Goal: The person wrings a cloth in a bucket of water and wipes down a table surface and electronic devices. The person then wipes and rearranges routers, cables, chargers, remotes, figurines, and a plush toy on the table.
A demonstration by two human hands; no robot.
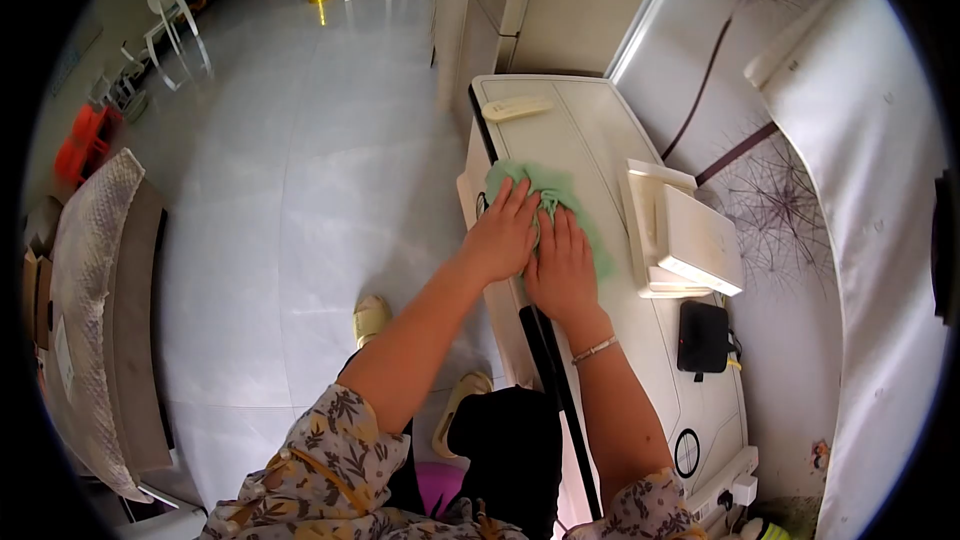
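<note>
A thin green cloth (565,188) lies on the long white cabinet (590,110), wrinkled and bunched up between my hands. My left hand (500,230) rests on the cloth near the cabinet's dark front edge, its fingers stretched forward. Right beside it, my right hand (562,265) presses on the cloth with its fingers extended and lying flat. Part of the cloth is hidden under both palms. A bracelet (595,350) circles my right wrist.
A cream, elongated object (517,108) lies at the cabinet's far end. To the right stand a white boxy device (697,238) and a small black box (703,337) with cables. A black ring (687,453) and a power strip (722,493) are nearer. A padded seat (95,320) stands left.
</note>
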